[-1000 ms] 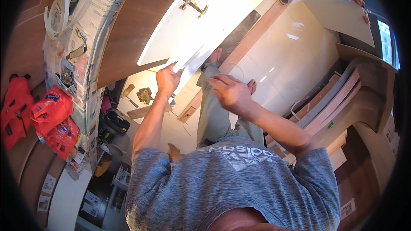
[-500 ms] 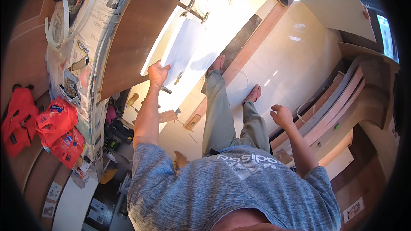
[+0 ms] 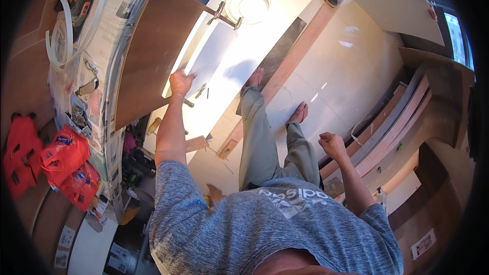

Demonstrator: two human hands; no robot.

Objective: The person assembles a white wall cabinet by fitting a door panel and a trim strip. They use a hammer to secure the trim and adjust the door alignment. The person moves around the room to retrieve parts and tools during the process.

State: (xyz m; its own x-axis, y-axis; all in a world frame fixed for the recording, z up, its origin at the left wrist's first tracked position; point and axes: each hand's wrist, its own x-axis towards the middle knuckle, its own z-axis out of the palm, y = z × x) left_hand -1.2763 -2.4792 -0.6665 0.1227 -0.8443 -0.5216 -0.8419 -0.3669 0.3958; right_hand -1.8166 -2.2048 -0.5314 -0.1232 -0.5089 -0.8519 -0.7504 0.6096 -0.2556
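Observation:
My left hand (image 3: 181, 82) grips the near end of a white panel (image 3: 209, 48), its thumb stretched toward the panel's face. Beside it a wide brown board (image 3: 158, 46) leans at an angle. A dark metal fitting (image 3: 224, 16) spans the panel's far end. Small metal pieces (image 3: 200, 90) lie close to my left hand on the brightly lit white board (image 3: 260, 35). My right hand (image 3: 333, 146) is curled into a loose fist in the air, nearest to the stacked curved strips (image 3: 379, 125) at the right; nothing shows in it.
Newspaper (image 3: 114, 30) covers the bench at left, with an orange-black power tool (image 3: 80, 4) and a coiled white strip (image 3: 66, 35). Red bags (image 3: 66, 155) hang below. At far right another person's hand (image 3: 432, 11) holds a pale board (image 3: 402, 15). Wood offcuts (image 3: 229, 147) lie near my feet.
The view has shifted slightly, so most things sit a little further left. My left hand keeps its hold on the panel. My right hand has curled more tightly.

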